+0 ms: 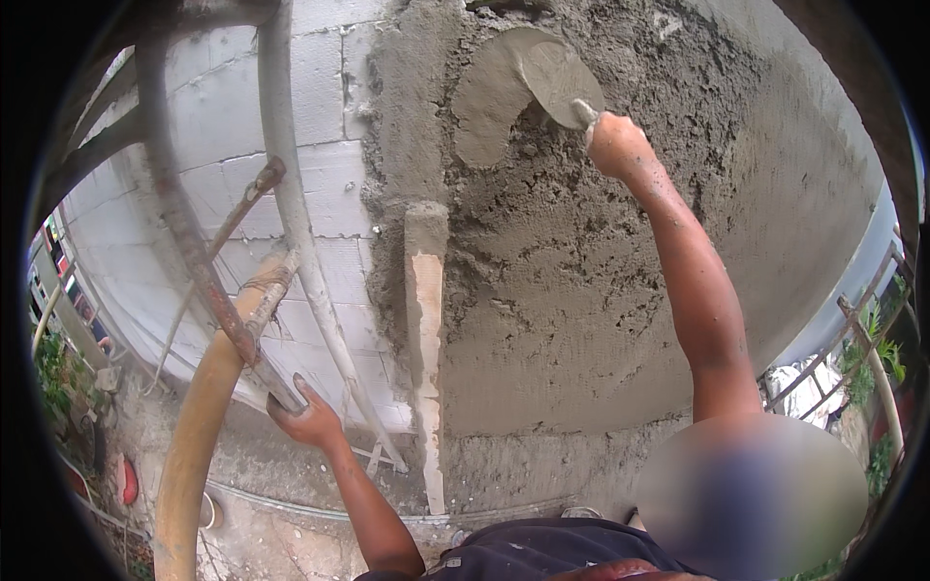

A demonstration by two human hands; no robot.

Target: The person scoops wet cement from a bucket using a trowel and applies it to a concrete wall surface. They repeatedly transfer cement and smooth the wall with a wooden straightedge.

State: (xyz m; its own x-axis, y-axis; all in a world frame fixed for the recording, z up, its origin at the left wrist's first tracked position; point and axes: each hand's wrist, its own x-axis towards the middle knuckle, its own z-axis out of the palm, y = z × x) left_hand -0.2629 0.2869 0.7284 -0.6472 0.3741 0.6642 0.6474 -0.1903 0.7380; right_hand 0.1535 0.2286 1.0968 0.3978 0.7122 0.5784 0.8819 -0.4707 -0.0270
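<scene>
My right hand (pixel 618 145) grips the handle of a rounded trowel (pixel 562 77), raised high on the wall. The trowel's blade lies against the wet grey mortar (pixel 581 252). A smooth, curved patch (pixel 489 107) is on the mortar to the blade's left, and the mortar below is rough and pitted. Low on the left, my left hand (pixel 308 418) is wrapped round the lower part of a grey metal scaffold pipe (pixel 276 382). A mortar-smeared straight board (pixel 427 358) stands upright at the edge of the mortar, between my two arms.
Bare white blocks (pixel 334 184) make up the wall on the left. A thick bamboo pole (pixel 199 436) is tied to the scaffold in front of them. A white sack (pixel 809 387) and a railing (pixel 862 329) are at the right. A cup-like container (pixel 210 511) stands on the ground.
</scene>
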